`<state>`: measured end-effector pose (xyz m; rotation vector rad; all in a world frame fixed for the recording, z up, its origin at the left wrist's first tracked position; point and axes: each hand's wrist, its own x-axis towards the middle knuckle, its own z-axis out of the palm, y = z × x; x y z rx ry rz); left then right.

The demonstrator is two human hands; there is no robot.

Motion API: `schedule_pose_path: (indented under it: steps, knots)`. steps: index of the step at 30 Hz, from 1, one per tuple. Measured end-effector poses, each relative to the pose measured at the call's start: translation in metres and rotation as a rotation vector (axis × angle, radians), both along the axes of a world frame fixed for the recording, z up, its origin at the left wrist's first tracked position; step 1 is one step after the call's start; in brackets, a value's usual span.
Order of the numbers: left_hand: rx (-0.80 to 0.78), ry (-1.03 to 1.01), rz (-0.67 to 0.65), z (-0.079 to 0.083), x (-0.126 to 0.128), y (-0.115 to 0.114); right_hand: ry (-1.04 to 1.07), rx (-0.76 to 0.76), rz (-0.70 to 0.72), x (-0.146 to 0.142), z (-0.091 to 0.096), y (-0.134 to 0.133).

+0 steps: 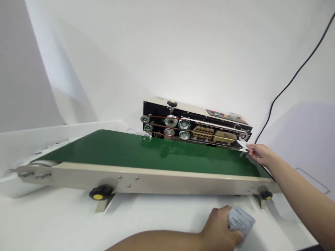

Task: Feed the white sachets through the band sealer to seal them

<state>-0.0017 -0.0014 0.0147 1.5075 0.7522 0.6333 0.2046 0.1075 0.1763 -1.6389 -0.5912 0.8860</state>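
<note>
Right hand (260, 154): you had it closed in a pinch on a white slip of film (243, 145) - thin, slightly crumpled.
Slip position: you held it at the right end of the band sealer (196, 122), just beside the end pulley (242, 135) and above the green conveyor belt (146, 150).
Left hand (218, 226): you had it closed around a printed grey pouch (242, 221).
Pouch position: you held it low over the white table (162, 216), in front of the conveyor's beige frame (157, 183); contact with the table was hidden.
Sealer: it stood behind the belt, with exposed pulleys, dark drive bands and brass blocks (202, 132) on its face.
Controls: a small panel (216, 113) with red and green buttons sat on top of the sealer.
Frame: black knobs with yellow caps (98, 193) stood out from its front.
Behind: a black cable (293, 76) ran down the white wall (104, 52) - you had it off to your right.
</note>
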Motion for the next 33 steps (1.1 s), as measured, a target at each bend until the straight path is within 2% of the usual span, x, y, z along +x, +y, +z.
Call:
schedule_pose_path:
  steps: [9,11,13,16,18,20,23,25,28,31,33]
  knots:
    - [-0.01,-0.005,-0.009,-0.002,0.0,-0.002,-0.095,0.025,0.096,-0.015,-0.001,-0.011]
    - [-0.008,0.005,0.0,-0.003,0.0,-0.002,-0.205,0.045,0.088,-0.02,-0.003,-0.017]
    - [-0.005,0.014,0.001,-0.003,0.001,-0.002,-0.459,0.072,0.037,-0.025,-0.004,-0.028]
    - [-0.009,0.014,-0.003,-0.003,0.001,-0.002,-0.837,0.111,-0.029,-0.032,-0.007,-0.057]
    - [-0.013,0.002,-0.001,-0.004,0.001,-0.001,-0.908,0.143,-0.041,-0.036,-0.014,-0.084]
    - [-0.015,-0.005,-0.002,-0.004,0.001,-0.001,-0.962,0.207,-0.076,-0.041,-0.03,-0.115]
    - [0.008,0.011,-0.017,-0.003,-0.001,-0.001,-1.039,0.364,-0.098,-0.053,-0.068,-0.159]
    - [0.053,0.025,-0.02,0.0,-0.002,-0.003,-1.002,0.398,-0.047,-0.063,-0.095,-0.18]
    - [0.099,0.037,-0.002,0.005,-0.004,-0.003,-0.737,0.259,0.027,-0.075,-0.123,-0.194]
    - [0.116,0.017,-0.031,0.006,-0.003,-0.002,-0.417,0.139,0.066,-0.078,-0.135,-0.191]
    - [0.134,0.016,-0.028,0.006,-0.003,-0.001,-0.323,0.141,0.066,-0.076,-0.136,-0.186]
